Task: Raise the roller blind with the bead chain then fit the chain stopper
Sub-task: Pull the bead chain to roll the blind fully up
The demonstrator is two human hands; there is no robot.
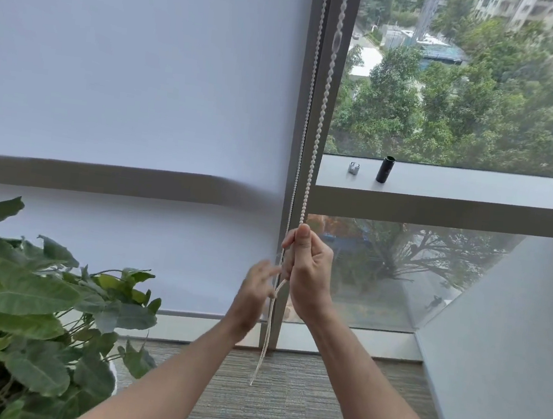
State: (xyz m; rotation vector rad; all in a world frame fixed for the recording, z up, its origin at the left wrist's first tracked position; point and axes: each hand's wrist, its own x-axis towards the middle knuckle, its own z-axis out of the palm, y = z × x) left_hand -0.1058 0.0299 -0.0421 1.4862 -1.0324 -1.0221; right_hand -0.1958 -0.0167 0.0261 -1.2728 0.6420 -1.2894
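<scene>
The roller blind is basically all the way down, w/ its bottom bar sitting low near the floor, so the raising part looks barely begun imo. The bead chain hangs in two strands along the window mullion, right at the blind's right edge.

Right hand has a clenched grip on the front strand, thumb pointing up and pressed against the beads, wrist bent w/ the forearm coming up from below. Prob held that way so the beads don't slip when pulling straight down. Left hand is just beside the rear strand, fingers spread and loose, blurry, not closed on anything afaict. Looks ready to take the next pull hand over hand. The slack loop dangles below both hands toward the carpet.

A small metal bit, maybe the chain stopper but too small to tell, sits on the sill near its left end. A black cylinder stands just beside it. Potted plant is off at the lower left, well apart from the chain.
</scene>
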